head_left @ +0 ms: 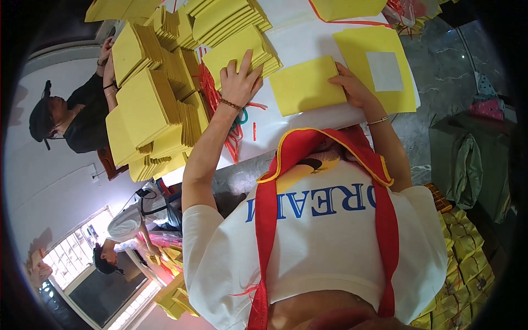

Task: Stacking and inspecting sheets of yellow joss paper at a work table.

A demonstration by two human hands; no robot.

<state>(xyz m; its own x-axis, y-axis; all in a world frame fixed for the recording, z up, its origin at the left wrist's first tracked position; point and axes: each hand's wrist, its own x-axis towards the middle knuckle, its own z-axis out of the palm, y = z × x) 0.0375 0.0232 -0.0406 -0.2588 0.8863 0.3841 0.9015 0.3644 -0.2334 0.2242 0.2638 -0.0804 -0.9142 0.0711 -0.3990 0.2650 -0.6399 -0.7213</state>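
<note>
My left hand (240,81) lies with fingers spread on top of a small stack of folded yellow paper (268,58). A beaded bracelet circles that wrist. In front of my chest, a folded yellow paper sheet (305,88) rests on the white table (297,41). My right hand (356,89) grips its right edge, thumb and fingers around the fold. Just beyond that hand, a larger yellow sheet with a pale rectangle (379,69) lies on the table. Red cords (208,88) lie bunched beside my left wrist, next to a green loop (242,115).
Tall piles of folded yellow paper (146,104) crowd the table's left side. Two other people are on the left, one by the piles (88,121), one farther off (126,225). Wrapped yellow bundles (459,275) stand at lower right, below a dark green cover (465,159).
</note>
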